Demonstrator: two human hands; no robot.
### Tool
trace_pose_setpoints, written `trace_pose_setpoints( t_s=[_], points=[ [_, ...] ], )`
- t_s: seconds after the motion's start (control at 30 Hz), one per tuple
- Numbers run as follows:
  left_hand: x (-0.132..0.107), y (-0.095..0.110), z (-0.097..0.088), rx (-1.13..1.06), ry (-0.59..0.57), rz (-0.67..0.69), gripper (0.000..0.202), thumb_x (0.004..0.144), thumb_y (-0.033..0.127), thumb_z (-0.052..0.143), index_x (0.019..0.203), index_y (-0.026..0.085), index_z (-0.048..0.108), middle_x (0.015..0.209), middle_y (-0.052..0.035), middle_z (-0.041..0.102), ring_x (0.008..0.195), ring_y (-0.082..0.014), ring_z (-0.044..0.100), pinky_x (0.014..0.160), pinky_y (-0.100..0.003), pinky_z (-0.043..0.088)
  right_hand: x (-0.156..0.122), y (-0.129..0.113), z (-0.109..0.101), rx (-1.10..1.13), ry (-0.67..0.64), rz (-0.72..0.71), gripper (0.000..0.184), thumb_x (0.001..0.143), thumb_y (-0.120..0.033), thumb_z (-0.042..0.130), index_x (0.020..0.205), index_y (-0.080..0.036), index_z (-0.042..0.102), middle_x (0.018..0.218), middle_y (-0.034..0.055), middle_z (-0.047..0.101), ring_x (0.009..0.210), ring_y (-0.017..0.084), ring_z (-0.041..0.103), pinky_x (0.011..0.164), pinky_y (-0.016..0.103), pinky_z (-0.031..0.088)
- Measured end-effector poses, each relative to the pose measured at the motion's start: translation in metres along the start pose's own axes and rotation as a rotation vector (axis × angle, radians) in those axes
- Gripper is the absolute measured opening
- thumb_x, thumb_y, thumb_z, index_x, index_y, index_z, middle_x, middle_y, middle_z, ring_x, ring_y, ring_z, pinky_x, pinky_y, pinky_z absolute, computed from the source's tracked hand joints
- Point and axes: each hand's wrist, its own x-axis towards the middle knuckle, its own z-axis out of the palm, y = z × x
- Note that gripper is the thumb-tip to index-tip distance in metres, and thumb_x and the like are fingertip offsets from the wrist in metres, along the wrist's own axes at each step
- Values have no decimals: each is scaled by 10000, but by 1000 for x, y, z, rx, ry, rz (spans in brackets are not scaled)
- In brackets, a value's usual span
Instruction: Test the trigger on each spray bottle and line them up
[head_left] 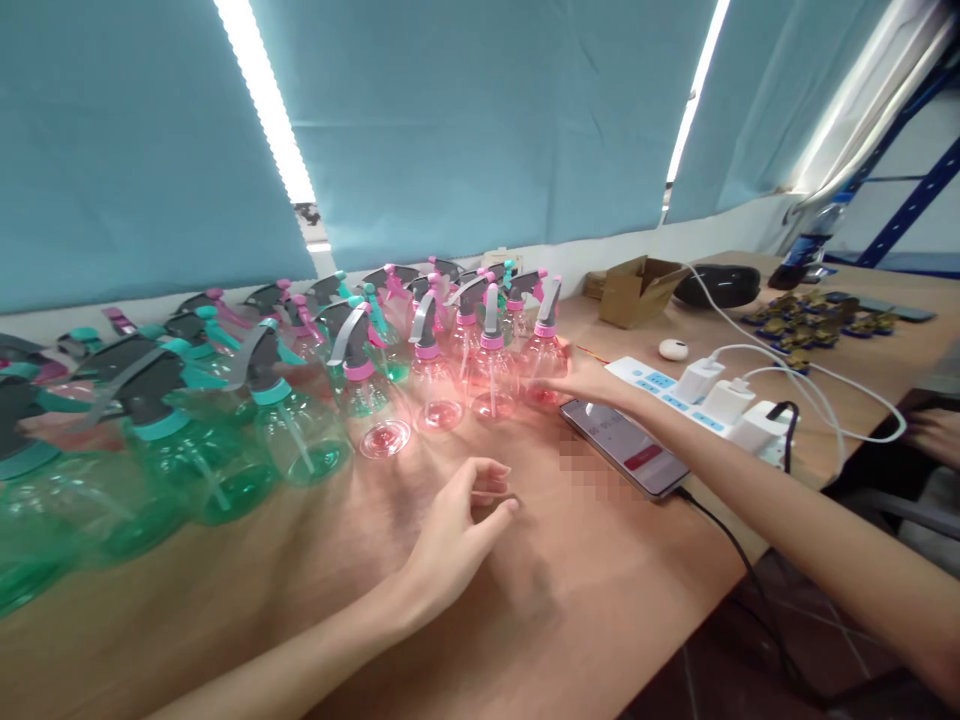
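Note:
My right hand reaches across to a pink spray bottle at the right end of the front row. Its thumb and fingers close around the lower part of that bottle, and some fingers are hidden behind it. My left hand hovers over the table in front of the bottles, its fingers loosely curled and apart from the thumb, with nothing between them. Nearest to it are another pink spray bottle and a clear one with a pink collar. To the left stand green spray bottles with grey and turquoise trigger heads.
A phone with a cable lies below my right forearm. Beyond it are a white power strip with chargers, a white earbud case, a cardboard box, a black case and small gold-coloured pieces. Another person's hand shows at right.

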Motion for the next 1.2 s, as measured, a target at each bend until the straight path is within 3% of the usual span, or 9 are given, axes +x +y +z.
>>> trace_pose_setpoints(
  t_s=[0.17,0.23,0.33,0.47,0.6,0.7,0.93,1.1,1.2],
  points=[
    [-1,-2,1,10,9,8,199,871,285,556,1045,193,528,1107,-74,616,1002,-234,648,900,-401,483,-19,-12,-10,-44,175,126,715,707,-532,708,1241,-108,494,1222,227,590,1108,382,579,893,511,466],
    [-2,-3,1,7,9,8,195,877,284,547,1048,194,523,1106,-68,608,998,-223,645,891,-389,486,-32,-25,-14,-6,210,120,526,769,-489,662,1133,-124,551,1105,178,649,946,301,649,823,446,501],
    [-8,-2,2,37,33,43,160,884,262,531,1029,194,530,1067,-48,601,913,-184,648,838,-354,502,-53,-56,-7,159,55,34,256,821,-434,629,848,-179,625,797,52,689,702,189,647,697,338,511],
    [-28,2,-1,256,103,268,93,893,204,493,962,189,554,941,-33,605,759,-150,593,708,-317,507,-70,-108,27,528,-310,53,176,836,-335,635,789,-167,615,724,18,659,637,136,627,589,247,501],
    [-59,3,-10,475,203,715,157,845,76,508,941,184,571,895,-41,600,823,-162,582,792,-342,504,-77,-161,75,617,-495,53,150,818,-289,666,749,-168,611,674,-8,631,606,113,613,523,196,483],
    [-83,4,-18,586,225,862,246,809,27,530,1010,154,594,953,-83,616,897,-186,587,796,-343,517,-79,-201,111,744,-679,89,164,815,-308,684,762,-172,608,681,-10,644,584,103,608,519,189,497],
    [-125,-6,-46,872,200,995,322,817,51,510,1120,81,613,1113,-132,678,1088,-246,583,917,-373,513,-80,-279,185,908,-907,49,157,858,-267,648,751,-159,610,732,5,670,556,85,629,498,161,497],
    [-142,-22,-83,1042,289,980,314,846,83,499,1127,123,633,1112,-95,710,1061,-225,622,872,-363,514,-81,-302,213,899,-980,49,154,861,-275,648,765,-161,613,734,5,675,553,84,627,496,161,501],
    [-148,-25,-91,1069,360,910,309,839,84,505,1114,114,643,1108,-100,713,1098,-241,613,897,-376,502,-82,-309,221,878,-1001,69,162,864,-301,644,781,-163,622,759,10,685,570,84,631,497,158,505]
  ],
)
